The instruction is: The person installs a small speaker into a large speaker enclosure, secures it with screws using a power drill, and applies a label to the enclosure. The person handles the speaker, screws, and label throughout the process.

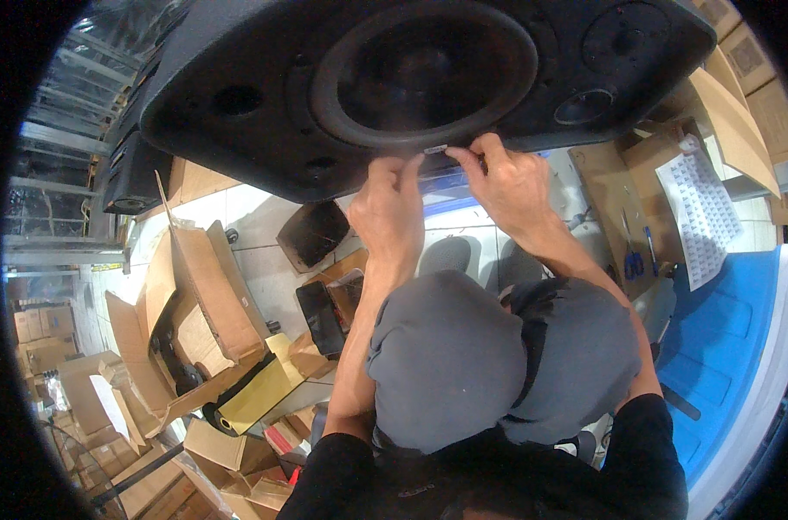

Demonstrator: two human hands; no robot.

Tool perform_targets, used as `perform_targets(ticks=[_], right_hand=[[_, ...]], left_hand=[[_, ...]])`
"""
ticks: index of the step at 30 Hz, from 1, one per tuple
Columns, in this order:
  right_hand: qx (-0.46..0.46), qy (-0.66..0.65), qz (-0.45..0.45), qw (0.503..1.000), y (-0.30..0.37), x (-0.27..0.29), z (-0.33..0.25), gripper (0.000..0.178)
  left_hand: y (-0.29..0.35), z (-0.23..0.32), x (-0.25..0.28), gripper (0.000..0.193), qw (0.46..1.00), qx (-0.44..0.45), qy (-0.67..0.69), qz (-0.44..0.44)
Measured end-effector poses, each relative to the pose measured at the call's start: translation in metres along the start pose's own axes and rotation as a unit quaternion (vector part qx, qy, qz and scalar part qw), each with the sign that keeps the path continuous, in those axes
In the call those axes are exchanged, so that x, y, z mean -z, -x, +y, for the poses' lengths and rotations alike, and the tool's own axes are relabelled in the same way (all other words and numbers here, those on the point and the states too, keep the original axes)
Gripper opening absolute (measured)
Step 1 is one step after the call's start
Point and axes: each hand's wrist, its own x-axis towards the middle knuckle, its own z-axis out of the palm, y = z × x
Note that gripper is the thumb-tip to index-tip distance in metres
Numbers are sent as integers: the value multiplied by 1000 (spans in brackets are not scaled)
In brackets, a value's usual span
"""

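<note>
A large black loudspeaker cabinet (pixel 229 147) with a big round woofer (pixel 428 74) stands in front of me at the top of the view. Just below the woofer's rim is a small, pale rectangular label (pixel 435 149), lying against the cabinet or right at it. My left hand (pixel 387 208) pinches at the label's left end, thumb and fingers drawn together. At its right end, my right hand (pixel 512 182) does the same, the thumb pointing inward. The fingers hide part of the cabinet's lower edge.
Open cardboard boxes (pixel 229 295) and a yellow roll (pixel 259 394) lie on the left. Rightward are blue-handled scissors (pixel 633 263), a printed label sheet (pixel 701 208) and a blue plastic surface (pixel 723 347). A dark open box (pixel 314 234) sits beneath the cabinet. My knees (pixel 450 364) fill the lower middle.
</note>
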Motion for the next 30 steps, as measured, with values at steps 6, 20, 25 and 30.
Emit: perform_targets(ticks=[6,20,25,30], right_hand=[[-4,-1,-23,1000,1,4,-1,38],[-28,2,-18,999,-2,3,-4,38],[-51,18,-25,998,-3,4,-4,32],[-53,-18,-35,998,-3,7,-4,39]], left_hand=[[0,3,2,27,999,33,5,-19],[-3,6,0,33,999,35,-8,-8],[-5,7,1,34,999,36,-4,-11],[-5,7,3,34,999,37,2,-16]])
